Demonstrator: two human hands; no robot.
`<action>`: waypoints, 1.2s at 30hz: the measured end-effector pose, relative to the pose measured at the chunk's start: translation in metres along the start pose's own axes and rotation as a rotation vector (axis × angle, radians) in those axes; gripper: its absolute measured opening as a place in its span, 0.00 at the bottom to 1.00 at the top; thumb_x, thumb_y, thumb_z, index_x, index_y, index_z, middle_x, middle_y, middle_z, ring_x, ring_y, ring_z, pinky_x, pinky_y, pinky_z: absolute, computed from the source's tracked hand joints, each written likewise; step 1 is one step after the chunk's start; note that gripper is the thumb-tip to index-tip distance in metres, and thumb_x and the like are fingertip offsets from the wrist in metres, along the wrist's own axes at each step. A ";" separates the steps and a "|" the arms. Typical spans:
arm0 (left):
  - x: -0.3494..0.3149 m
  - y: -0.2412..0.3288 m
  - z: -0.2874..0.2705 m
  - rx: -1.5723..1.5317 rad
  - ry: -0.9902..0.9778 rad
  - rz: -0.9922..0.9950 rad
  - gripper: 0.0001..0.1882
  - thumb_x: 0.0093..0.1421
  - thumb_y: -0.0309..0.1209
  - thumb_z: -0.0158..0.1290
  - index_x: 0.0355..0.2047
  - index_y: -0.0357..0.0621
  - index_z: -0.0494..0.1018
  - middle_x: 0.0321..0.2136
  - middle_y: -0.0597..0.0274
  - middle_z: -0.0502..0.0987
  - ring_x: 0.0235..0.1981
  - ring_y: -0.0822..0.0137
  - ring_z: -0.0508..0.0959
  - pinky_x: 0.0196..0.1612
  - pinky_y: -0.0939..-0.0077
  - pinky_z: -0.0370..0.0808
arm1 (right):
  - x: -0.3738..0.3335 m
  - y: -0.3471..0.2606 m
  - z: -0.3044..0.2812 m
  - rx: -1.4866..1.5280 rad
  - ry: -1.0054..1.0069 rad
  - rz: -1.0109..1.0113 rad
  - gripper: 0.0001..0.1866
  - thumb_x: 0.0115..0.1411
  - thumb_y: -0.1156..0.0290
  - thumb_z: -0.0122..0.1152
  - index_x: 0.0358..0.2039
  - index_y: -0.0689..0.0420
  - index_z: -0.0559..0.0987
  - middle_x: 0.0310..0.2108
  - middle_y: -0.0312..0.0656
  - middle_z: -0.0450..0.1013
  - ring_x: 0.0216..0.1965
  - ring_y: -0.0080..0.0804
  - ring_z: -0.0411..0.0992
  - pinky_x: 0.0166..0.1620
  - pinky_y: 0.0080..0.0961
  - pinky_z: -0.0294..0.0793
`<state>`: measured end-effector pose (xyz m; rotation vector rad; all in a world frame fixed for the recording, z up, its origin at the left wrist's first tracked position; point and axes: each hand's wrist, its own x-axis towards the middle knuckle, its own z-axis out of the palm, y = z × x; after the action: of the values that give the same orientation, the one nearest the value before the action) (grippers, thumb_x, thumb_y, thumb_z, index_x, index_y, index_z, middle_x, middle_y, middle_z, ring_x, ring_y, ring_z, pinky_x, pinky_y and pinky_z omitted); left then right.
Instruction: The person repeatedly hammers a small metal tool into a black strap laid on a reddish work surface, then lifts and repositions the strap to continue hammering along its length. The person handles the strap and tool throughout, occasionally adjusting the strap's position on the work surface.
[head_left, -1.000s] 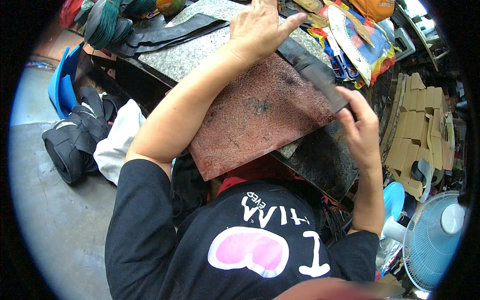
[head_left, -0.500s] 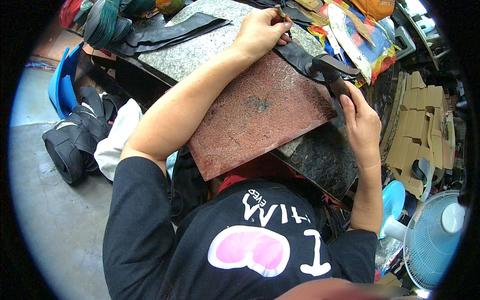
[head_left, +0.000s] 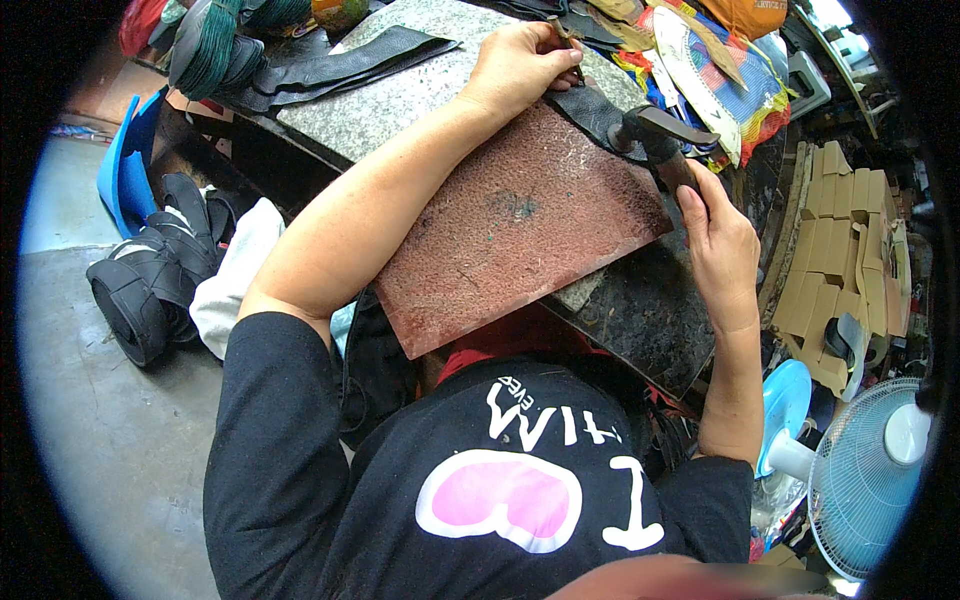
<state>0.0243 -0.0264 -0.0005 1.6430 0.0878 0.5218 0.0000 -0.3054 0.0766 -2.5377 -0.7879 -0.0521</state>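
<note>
My left hand [head_left: 522, 68] is closed round a slim metal punch [head_left: 560, 32], its top end sticking up past the fingers. The punch's lower tip meets a black leather strip [head_left: 590, 112] at the far edge of a reddish-brown board [head_left: 500, 230]. In my right hand [head_left: 722, 240] is the handle of a hammer [head_left: 668, 160]. The hammer's dark head hovers by the right end of the strip, apart from the punch, and hides part of the leather. Whether the head touches the strip I cannot tell.
More black leather strips [head_left: 350, 65] lie on a pale stone slab [head_left: 320, 115], beside spools of green cord [head_left: 205, 50]. A colourful mesh bag [head_left: 760, 90] and cut pieces sit far right. Cardboard boxes [head_left: 830, 250] and a fan [head_left: 865, 480] stand right; black footwear parts [head_left: 140, 290] lie left.
The punch's top leans slightly more to the left, and my left fingers have shifted a little on it. The hammer and right hand have moved very slightly left.
</note>
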 end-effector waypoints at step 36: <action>0.001 0.001 0.006 -0.192 0.017 -0.075 0.10 0.63 0.30 0.56 0.39 0.33 0.78 0.31 0.59 0.82 0.29 0.72 0.82 0.33 0.80 0.80 | 0.001 0.008 0.020 0.033 0.075 -0.018 0.20 0.68 0.56 0.53 0.60 0.37 0.73 0.40 0.49 0.79 0.40 0.49 0.79 0.40 0.40 0.77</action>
<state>0.0274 -0.0313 0.0003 1.4422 0.1084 0.4720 0.0026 -0.3017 0.0557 -2.4826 -0.7756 -0.1385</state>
